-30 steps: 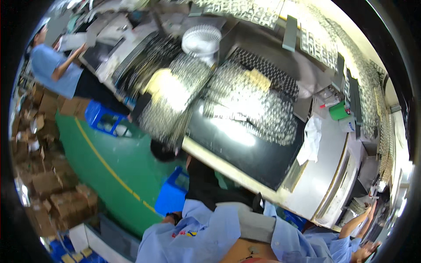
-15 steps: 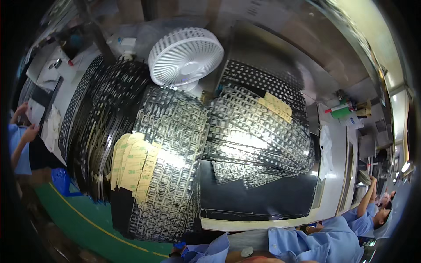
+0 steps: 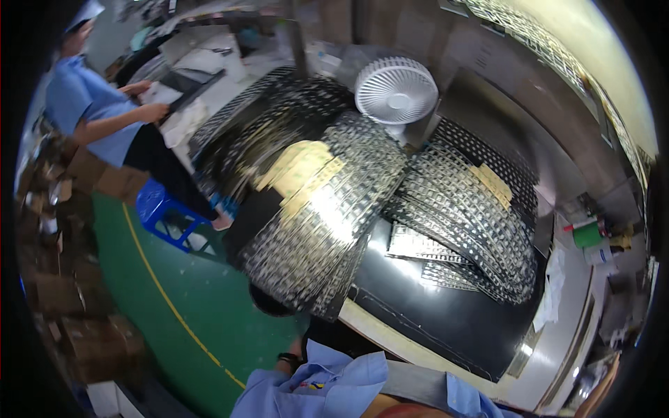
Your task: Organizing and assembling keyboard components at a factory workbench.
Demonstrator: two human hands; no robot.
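My left hand hangs low beside my body, below the near stack; a dark band circles its wrist. Its fingers are too dark and hidden to read. My right hand is out of view. Nearest the left hand is a fanned stack of thin black sheets with rows of small rectangular cutouts, jutting past the table's edge. Yellowish papers lie on its far left part. Further right, a second fanned stack of cut-out sheets sits on a black mat, with another yellowish paper on it.
A white fan stands behind the stacks. More dark sheets lie at the far left. A co-worker handles a sheet there, by a blue stool. Cardboard boxes line the left floor. A white cloth lies right.
My view has swung left, so the stacks and fan sit further right in the picture. More of the co-worker, stool and boxes shows. My left wrist is now more visible.
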